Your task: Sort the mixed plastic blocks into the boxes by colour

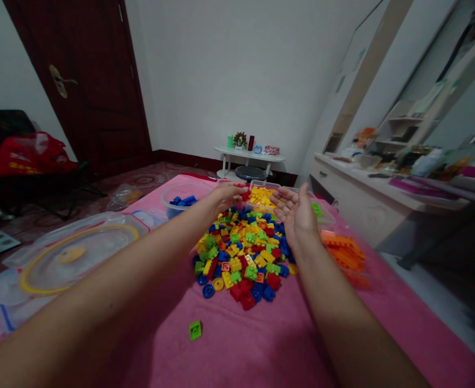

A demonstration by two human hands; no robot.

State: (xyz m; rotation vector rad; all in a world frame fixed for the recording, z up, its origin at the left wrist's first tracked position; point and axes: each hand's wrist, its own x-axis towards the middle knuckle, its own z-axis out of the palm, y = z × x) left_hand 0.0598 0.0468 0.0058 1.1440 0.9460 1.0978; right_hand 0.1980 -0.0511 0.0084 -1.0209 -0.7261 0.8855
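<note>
A heap of mixed toy building blocks (pixel 241 248) in red, blue, yellow, green and orange spreads over the pink cloth (pixel 229 350). My left hand (pixel 228 196) is above the far left side of the heap, fingers stretched to the right and apart. Red blocks (pixel 245 195) show close to its fingertips; I see none clearly gripped. On the far right side of the heap, my right hand (pixel 296 213) is open, palm turned left and holding nothing. Between the hands, a clear container holds yellow blocks (pixel 261 196). One green block (pixel 195 330) lies alone nearer me.
Left of the heap stands a round tub (pixel 168 195) with blue blocks (pixel 184 201). Clear lids (pixel 79 253) lie at the left. Orange blocks (pixel 344 250) and green blocks (pixel 317 209) sit in containers at the right. A cluttered dresser (pixel 350 188) stands beyond.
</note>
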